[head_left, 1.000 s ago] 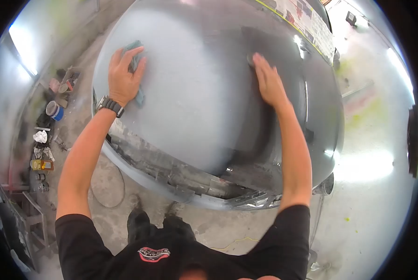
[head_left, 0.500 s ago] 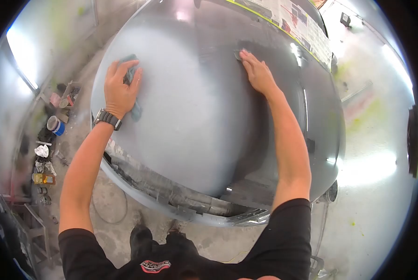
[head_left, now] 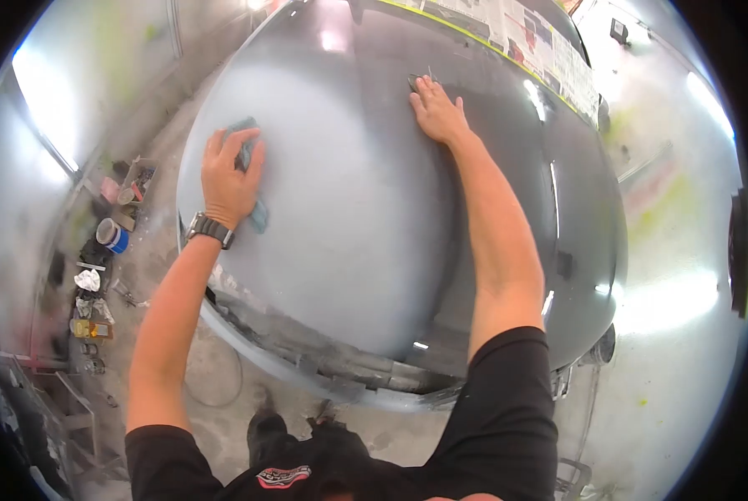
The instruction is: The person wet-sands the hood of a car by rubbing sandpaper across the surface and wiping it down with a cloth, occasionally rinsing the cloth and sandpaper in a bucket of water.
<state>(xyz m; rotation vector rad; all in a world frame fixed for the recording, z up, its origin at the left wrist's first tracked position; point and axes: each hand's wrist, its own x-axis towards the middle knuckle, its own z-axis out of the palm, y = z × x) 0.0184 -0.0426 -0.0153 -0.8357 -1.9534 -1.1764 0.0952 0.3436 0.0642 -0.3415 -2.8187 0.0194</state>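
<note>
Car body panel [head_left: 332, 209], curved and broad, sits in front of the person; surface pale grey on the left and through the middle, dark and glossy toward the right.

Left hand [head_left: 232, 179]: over the pale part, near the panel's left edge. Fingers bent around a crumpled blue-green cloth [head_left: 260, 217], which shows between thumb and forefinger and again below the palm. Wristwatch [head_left: 211, 231] on this arm.

Right hand [head_left: 438, 108]: reaches well forward onto the dark part, laid flat, fingers nearly straight and close together, thumb slightly apart. A small dark piece [head_left: 413, 82] pokes out at the fingertips; mostly covered, so I cannot tell whether it is gripped or only pressed down.

Beyond the right hand: newspaper sheets [head_left: 516, 33] edged with yellow-green tape [head_left: 474, 36]. Blue-and-white can [head_left: 111, 236] on the floor, left, among scattered supplies.
</note>
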